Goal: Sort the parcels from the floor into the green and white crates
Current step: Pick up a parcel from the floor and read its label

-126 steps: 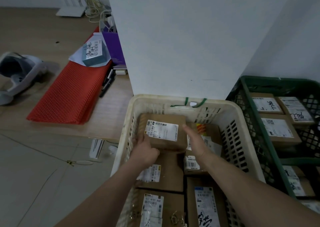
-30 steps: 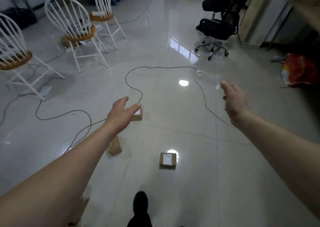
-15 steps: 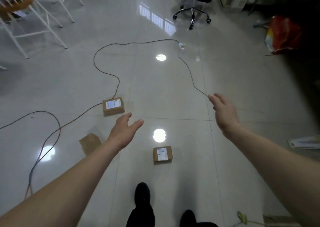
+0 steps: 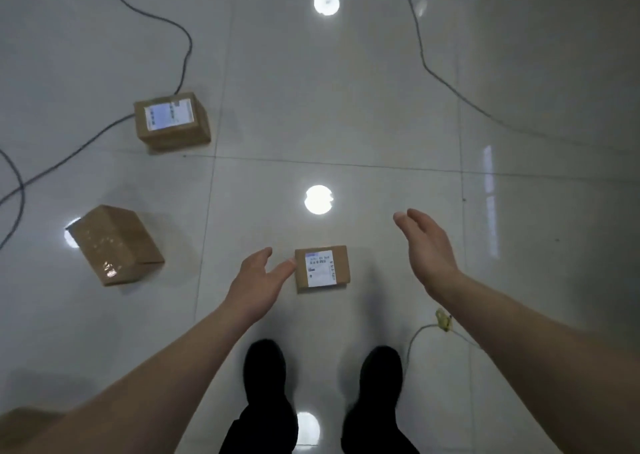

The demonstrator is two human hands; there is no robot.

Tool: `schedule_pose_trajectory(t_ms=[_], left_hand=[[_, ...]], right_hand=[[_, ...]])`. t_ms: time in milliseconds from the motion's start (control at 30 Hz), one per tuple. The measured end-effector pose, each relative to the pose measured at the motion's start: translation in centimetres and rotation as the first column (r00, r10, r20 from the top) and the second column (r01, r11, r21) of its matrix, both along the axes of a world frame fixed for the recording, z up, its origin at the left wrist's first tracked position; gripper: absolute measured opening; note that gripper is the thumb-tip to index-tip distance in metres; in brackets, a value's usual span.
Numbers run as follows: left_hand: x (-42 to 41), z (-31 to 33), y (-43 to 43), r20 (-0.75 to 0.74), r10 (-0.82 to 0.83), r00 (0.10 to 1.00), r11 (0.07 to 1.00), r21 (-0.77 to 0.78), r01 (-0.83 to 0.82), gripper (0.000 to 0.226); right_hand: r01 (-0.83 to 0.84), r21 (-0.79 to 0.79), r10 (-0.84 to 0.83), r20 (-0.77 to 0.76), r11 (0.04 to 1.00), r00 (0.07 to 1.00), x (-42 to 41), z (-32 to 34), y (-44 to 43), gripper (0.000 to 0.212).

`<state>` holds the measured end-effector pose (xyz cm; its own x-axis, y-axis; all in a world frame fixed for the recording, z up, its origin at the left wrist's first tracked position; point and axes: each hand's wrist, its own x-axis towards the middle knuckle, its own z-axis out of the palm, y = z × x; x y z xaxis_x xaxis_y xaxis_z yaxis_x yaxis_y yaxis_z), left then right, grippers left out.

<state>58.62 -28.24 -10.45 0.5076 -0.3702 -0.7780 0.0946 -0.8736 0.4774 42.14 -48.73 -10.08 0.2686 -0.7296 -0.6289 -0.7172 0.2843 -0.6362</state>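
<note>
Three brown cardboard parcels lie on the glossy tiled floor. The small labelled parcel (image 4: 322,268) sits just ahead of my feet, label up. My left hand (image 4: 260,280) hangs open right beside its left edge, fingertips close to it. My right hand (image 4: 426,246) is open too, raised to the right of the parcel and apart from it. A plain parcel (image 4: 114,244) lies tilted at the left. Further back on the left rests a larger labelled parcel (image 4: 172,121). Neither crate is in view.
A dark cable (image 4: 86,142) runs across the floor at the left, passing behind the far parcel. Another cable (image 4: 446,83) crosses the upper right. A thin cord with a yellow tag (image 4: 444,320) lies by my right shoe. A brown cardboard corner (image 4: 20,422) shows at bottom left.
I have turned from the crates to the floor and stepped up to the small labelled parcel. My view has tipped down, and both open hands have dropped toward that parcel.
</note>
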Motion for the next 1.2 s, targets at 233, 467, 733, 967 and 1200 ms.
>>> schedule_pose_trajectory(t_ms=[233,467,733,967,1200], left_hand=[[-1.2,-15.2,-2.0,-0.089,0.093,0.992,0.994,0.066,-0.087,0.070],[-2.3,-22.2,-3.7,-0.262,0.312,0.913,0.948,0.155,-0.279,0.053],[-1.2,-17.9,-2.0,-0.183,0.426,0.886,0.905,0.096,-0.415,0.018],[2.1,-4.7,-0.5,-0.096,0.455,0.886,0.889,-0.014,-0.458,0.021],[2.6,10.8,-2.5,-0.095,0.454,0.886,0.862,-0.206,-0.463,0.040]], right_hand=[[-0.018,0.119,0.024,-0.050,0.993,0.998,1.0,-15.8,0.9,0.064],[-0.001,0.307,0.017,-0.051,0.952,0.999,2.6,-24.1,4.6,0.051],[0.030,0.372,-0.041,0.020,0.928,0.999,3.8,-21.0,8.4,0.032],[-0.038,0.309,-0.009,0.148,0.950,0.989,7.7,-10.0,8.8,0.061],[0.059,0.180,-0.108,0.276,0.982,0.955,9.2,7.0,5.9,0.059]])
